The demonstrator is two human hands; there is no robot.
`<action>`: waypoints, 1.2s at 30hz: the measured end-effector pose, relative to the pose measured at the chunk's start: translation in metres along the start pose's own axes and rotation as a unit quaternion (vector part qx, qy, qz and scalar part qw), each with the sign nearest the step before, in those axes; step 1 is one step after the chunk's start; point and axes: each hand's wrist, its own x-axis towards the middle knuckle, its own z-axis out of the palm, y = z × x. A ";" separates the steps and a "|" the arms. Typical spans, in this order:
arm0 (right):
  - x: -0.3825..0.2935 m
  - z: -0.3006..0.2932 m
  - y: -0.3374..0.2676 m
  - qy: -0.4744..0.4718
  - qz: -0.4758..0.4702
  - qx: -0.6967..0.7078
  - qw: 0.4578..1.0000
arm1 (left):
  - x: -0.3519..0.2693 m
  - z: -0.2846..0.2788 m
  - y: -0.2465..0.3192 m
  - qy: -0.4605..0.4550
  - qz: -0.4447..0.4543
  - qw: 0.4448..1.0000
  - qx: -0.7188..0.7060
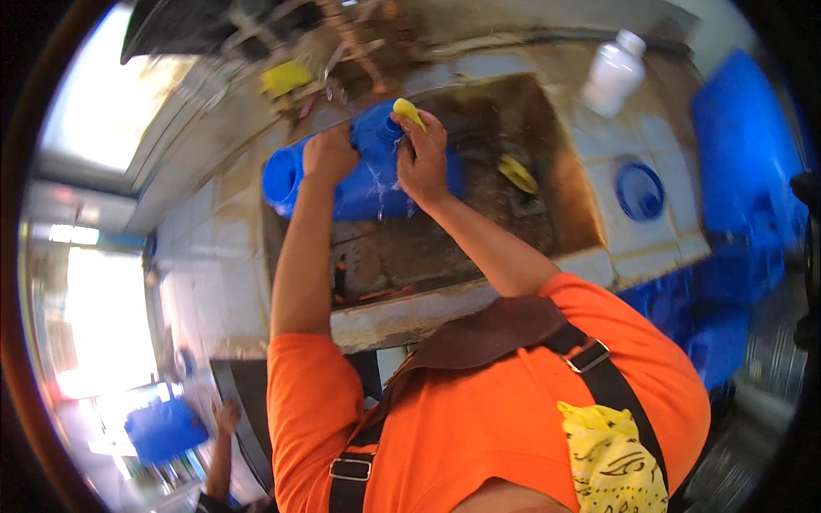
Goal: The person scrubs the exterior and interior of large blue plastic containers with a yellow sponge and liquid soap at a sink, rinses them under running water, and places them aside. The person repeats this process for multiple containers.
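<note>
A blue plastic water jug [397, 192] lies on its side over a tiled sink basin [571, 186], its round end opening to the left. My left hand [330, 154] grips the jug near its handle. With my right hand [423, 154] I hold a yellow sponge [408, 113] against the jug's small blue neck. Water runs down the jug's side below the neck. Inside the basin, to the right of the jug, lies a yellow scrubbing pad or sponge [518, 174].
A white plastic bottle [614, 74] and a blue ring-shaped lid [640, 192] stand on the tiled ledge. Blue containers [747, 147] crowd the right side. A yellow object [285, 79] lies behind the sink. At lower left show another person's arm [221, 455] and a blue container [167, 431].
</note>
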 end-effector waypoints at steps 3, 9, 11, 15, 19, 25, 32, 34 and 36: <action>0.017 -0.021 0.060 -0.068 0.313 0.136 0.937 | 0.027 0.011 0.032 -0.001 0.027 0.999 0.022; -0.020 -0.081 0.089 -0.228 0.523 0.213 0.793 | 0.061 -0.006 0.028 -0.145 -0.056 0.979 -0.132; -0.030 -0.125 0.076 -0.163 0.284 -0.025 0.944 | 0.062 -0.001 0.011 -0.229 -0.099 0.901 -0.356; -0.002 -0.236 0.078 -0.053 0.201 -0.212 0.955 | 0.045 0.026 -0.017 -0.223 -0.173 0.733 -0.619; 0.037 -0.322 0.103 -0.013 0.042 -0.406 0.913 | 0.011 0.038 -0.022 -0.172 -0.208 0.570 -0.776; -0.006 -0.396 0.133 -0.080 0.267 -0.546 0.790 | -0.024 0.042 0.031 -0.126 -0.167 0.539 -0.816; -0.019 -0.408 0.133 0.077 0.116 -0.542 0.829 | -0.056 0.029 0.058 0.031 -0.172 0.314 -0.933; -0.006 -0.394 0.115 0.082 0.111 -0.508 0.850 | -0.075 0.019 0.052 0.057 -0.103 0.210 -0.971; 0.007 -0.362 0.094 0.112 0.176 -0.354 0.911 | -0.089 0.010 0.056 0.072 -0.043 0.187 -0.979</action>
